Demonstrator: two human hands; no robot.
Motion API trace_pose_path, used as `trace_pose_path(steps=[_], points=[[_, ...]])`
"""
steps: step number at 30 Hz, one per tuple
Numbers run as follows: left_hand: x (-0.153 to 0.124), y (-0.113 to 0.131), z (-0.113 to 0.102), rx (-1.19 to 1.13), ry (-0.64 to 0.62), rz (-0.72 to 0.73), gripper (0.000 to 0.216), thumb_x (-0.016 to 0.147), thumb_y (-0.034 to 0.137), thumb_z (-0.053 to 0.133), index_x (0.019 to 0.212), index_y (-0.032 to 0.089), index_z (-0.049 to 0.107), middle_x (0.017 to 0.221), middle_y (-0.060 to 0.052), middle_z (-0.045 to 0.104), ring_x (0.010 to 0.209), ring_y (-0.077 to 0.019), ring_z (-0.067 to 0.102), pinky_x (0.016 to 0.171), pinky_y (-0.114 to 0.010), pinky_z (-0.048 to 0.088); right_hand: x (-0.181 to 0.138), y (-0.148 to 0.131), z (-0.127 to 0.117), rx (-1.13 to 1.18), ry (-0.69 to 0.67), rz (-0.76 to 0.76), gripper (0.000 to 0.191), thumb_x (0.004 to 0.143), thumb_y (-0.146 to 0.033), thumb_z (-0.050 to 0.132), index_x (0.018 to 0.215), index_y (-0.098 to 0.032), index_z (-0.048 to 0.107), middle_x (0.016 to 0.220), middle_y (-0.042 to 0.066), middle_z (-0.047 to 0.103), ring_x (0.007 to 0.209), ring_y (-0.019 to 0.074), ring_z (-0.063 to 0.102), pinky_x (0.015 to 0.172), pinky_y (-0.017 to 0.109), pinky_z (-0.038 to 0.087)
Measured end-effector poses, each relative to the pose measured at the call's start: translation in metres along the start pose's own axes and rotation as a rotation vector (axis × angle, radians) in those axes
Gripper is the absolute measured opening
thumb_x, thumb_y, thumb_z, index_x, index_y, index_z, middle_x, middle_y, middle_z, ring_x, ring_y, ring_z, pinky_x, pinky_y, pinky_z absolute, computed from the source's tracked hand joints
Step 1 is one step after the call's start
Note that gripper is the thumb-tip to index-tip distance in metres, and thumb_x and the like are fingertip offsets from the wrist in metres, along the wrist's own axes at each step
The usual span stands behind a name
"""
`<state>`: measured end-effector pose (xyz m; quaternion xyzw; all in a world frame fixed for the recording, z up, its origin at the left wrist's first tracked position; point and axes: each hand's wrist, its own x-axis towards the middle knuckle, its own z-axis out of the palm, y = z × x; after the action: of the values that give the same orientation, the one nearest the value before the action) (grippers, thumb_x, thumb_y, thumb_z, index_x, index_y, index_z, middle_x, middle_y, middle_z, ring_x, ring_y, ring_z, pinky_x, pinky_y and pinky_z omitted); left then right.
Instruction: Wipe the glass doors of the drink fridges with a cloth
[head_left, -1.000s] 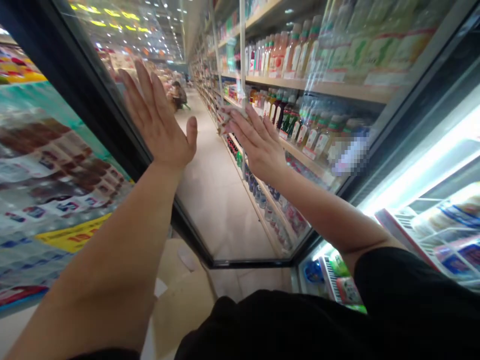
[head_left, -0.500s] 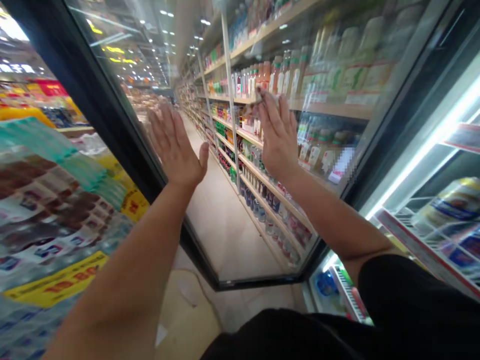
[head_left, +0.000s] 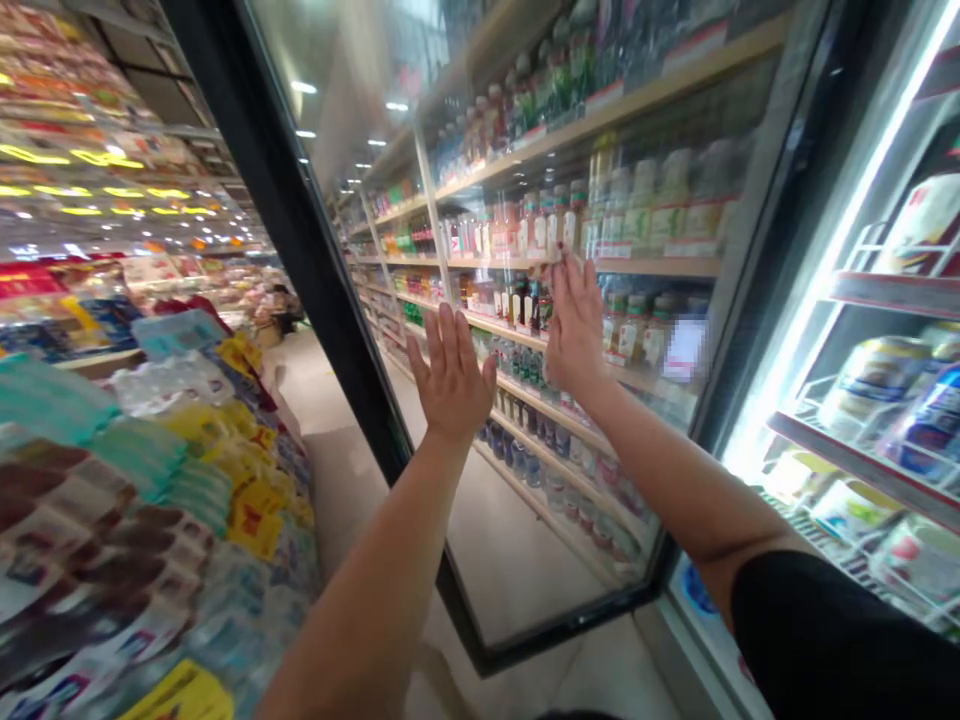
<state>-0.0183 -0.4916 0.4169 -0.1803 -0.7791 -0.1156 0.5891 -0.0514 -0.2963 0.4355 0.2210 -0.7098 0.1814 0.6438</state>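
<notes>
A tall glass door (head_left: 517,590) with a black frame stands swung out from a lit fridge. My left hand (head_left: 454,375) is raised flat in front of its pane, fingers spread, with nothing in it. My right hand (head_left: 576,325) lies flat against the glass, fingers stretched out, and its fingertips meet their own reflection there. Whether the left palm touches the pane I cannot tell. In or through the glass show shelves of bottles (head_left: 555,225), partly covered by my hands.
On the right is the lit fridge shelf (head_left: 885,470) with cans and tubs behind wire rails. Stacked drink packs (head_left: 90,560) with yellow price signs (head_left: 255,510) fill the left side. A pale floor aisle (head_left: 311,390) runs beyond the door's edge.
The view has turned, and the door stands further right in it. My left hand has moved right and down across the pane, closer to my right hand, which stays by the glass.
</notes>
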Motion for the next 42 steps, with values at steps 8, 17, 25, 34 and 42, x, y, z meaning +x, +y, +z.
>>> trace_pose_path(steps=[8,17,25,34,42], points=[[-0.002,-0.003,0.002,-0.017,0.027,0.031,0.071,0.106,0.045,0.047,0.163,0.004,0.032,0.168,-0.025,0.027,0.162,-0.0341,0.011,0.132,-0.061,0.0,-0.01,0.004,-0.005,-0.012,-0.161,-0.042,0.068,0.105,-0.016,0.028,0.17,-0.031,0.015,0.173,0.002,0.035,0.165,0.0229,0.013,0.133,0.056,0.024],[0.002,-0.002,0.0,0.042,0.0,-0.046,0.076,0.104,0.055,0.041,0.16,0.004,0.038,0.168,-0.024,0.029,0.162,-0.0342,0.009,0.132,-0.062,0.001,-0.008,0.016,-0.011,0.069,-0.227,-0.098,0.065,0.104,-0.014,0.026,0.168,-0.03,0.028,0.168,0.002,0.043,0.164,0.0222,0.018,0.134,0.054,0.023],[0.002,-0.001,-0.004,0.133,-0.037,-0.044,0.078,0.103,0.052,0.041,0.162,0.0,0.032,0.169,-0.028,0.025,0.163,-0.0349,0.006,0.131,-0.062,-0.002,-0.031,0.064,-0.029,0.074,-0.114,0.072,0.065,0.103,-0.012,0.027,0.167,-0.02,0.031,0.17,0.01,0.038,0.165,0.0245,0.011,0.133,0.057,0.022],[0.001,0.001,-0.007,0.178,0.014,-0.036,0.079,0.101,0.051,0.045,0.163,0.005,0.03,0.169,-0.027,0.027,0.162,-0.0353,0.009,0.131,-0.065,0.004,-0.022,0.076,-0.05,0.058,-0.188,0.185,0.068,0.1,-0.009,0.031,0.168,-0.017,0.027,0.174,0.011,0.03,0.165,0.0276,0.011,0.132,0.059,0.023],[0.0,0.005,-0.01,0.182,0.033,-0.022,0.078,0.102,0.051,0.046,0.161,0.001,0.034,0.166,-0.03,0.029,0.162,-0.0368,0.011,0.13,-0.066,0.005,-0.022,0.059,-0.04,0.108,-0.365,-0.299,0.07,0.097,-0.004,0.036,0.161,-0.031,0.044,0.166,-0.001,0.046,0.161,0.0175,0.029,0.133,0.044,0.028]])
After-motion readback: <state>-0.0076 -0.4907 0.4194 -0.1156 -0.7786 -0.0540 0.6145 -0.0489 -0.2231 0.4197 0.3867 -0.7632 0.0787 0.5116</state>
